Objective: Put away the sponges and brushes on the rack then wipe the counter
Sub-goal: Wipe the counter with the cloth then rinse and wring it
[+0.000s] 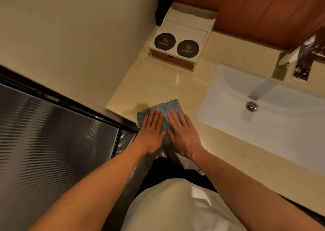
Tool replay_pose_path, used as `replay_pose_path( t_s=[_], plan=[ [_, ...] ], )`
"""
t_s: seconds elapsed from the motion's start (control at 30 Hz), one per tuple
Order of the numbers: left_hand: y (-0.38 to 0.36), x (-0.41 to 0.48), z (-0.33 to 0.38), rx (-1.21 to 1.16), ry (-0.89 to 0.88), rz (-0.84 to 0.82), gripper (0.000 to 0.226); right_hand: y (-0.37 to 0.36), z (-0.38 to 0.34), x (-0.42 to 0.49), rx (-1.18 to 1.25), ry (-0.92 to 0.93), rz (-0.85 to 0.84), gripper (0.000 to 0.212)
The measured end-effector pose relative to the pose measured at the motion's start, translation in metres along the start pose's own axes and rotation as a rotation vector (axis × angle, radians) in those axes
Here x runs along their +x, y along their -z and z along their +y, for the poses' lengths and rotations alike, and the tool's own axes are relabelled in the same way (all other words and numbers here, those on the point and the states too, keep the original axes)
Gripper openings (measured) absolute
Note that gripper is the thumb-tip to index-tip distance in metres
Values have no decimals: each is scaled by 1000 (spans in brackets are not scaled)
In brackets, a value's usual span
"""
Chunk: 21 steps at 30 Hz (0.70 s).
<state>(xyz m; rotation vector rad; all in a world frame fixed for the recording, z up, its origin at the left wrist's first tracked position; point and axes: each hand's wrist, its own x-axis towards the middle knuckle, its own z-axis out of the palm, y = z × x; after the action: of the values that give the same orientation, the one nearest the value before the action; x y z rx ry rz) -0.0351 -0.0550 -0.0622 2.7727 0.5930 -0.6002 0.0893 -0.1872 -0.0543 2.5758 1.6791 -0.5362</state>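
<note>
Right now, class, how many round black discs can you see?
2: the left disc and the right disc, side by side on the white box. None seems hidden.

A grey-blue cloth (167, 105) lies spread flat on the glossy beige stone counter (158, 86), at its near edge toward the left end, left of the basin.
</note>
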Motion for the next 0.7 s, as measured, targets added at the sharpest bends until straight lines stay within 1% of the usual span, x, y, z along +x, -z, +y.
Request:
replay_pose_path(
  t_s=[0.33, 0.53, 0.7],
  plan=[
    [-8, 8, 85, 130, -188, 41, 73, -14, 56, -81, 16, -128, 49, 65],
    [-20, 13, 140, 155, -273, 84, 74, -26, 97, -125, 6, -192, 47, 65],
    [-20, 15, 166, 132, -341, 87, 74, -31, 111, -152, 45, -258, 59, 65]
  ],
)
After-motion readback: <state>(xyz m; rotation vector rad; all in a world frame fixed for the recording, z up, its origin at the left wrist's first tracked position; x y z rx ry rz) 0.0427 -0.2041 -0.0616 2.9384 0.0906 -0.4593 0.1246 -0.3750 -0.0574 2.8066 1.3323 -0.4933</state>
